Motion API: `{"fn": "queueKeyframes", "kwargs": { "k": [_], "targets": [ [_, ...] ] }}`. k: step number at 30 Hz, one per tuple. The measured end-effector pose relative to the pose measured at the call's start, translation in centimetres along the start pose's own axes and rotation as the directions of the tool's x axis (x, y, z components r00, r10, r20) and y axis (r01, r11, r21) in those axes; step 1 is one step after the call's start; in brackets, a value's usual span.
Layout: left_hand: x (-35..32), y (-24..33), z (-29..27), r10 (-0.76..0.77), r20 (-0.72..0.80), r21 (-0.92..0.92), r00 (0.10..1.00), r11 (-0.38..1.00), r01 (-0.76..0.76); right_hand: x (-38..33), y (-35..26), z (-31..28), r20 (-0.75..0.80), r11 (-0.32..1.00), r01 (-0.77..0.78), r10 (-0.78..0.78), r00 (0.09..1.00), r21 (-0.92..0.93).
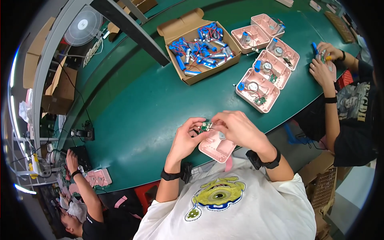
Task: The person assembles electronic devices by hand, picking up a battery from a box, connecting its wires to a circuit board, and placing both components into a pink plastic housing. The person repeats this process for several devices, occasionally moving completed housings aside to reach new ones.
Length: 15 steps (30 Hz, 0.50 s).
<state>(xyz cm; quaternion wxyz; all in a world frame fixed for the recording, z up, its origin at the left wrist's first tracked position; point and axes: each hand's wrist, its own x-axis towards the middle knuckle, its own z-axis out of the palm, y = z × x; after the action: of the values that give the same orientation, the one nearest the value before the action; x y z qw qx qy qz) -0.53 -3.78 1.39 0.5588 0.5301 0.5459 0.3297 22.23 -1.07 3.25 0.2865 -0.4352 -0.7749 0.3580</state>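
Observation:
My left hand (187, 136) pinches a small green circuit board (205, 127) with pale connectors by its left edge. Close against the board's right side, my right hand (239, 127) has its fingers drawn together; what lies between them is too small to make out. Below both hands, at the table's near edge, a pink plastic housing (214, 151) lies with its hollow side up. A round silvery part (222, 136) shows inside it, partly covered by my right hand.
A cardboard box (196, 78) of blue and silver battery cells with red wires stands ahead. Several pink housings (267, 105) with cells and wiring sit to its right. Co-workers' hands (323, 74) work at the right and at the far left (72, 162). A metal post (150, 48) rises at upper left.

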Motion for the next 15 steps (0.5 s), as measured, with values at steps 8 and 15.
{"fn": "queueKeyframes", "kwargs": {
  "k": [8,15],
  "targets": [
    [-0.4,-0.9,-0.2,-0.066,0.002,0.003,0.998,0.998,0.066,0.0,-0.1,-0.9,0.130,0.997,-0.064,0.068,0.989,-0.032],
    [-0.2,-1.9,-0.2,0.071,-0.015,-0.001,0.997,0.997,-0.071,-0.1,-1.6,-0.6,0.054,0.901,-0.240,0.236,0.970,0.362]
  ]
}}
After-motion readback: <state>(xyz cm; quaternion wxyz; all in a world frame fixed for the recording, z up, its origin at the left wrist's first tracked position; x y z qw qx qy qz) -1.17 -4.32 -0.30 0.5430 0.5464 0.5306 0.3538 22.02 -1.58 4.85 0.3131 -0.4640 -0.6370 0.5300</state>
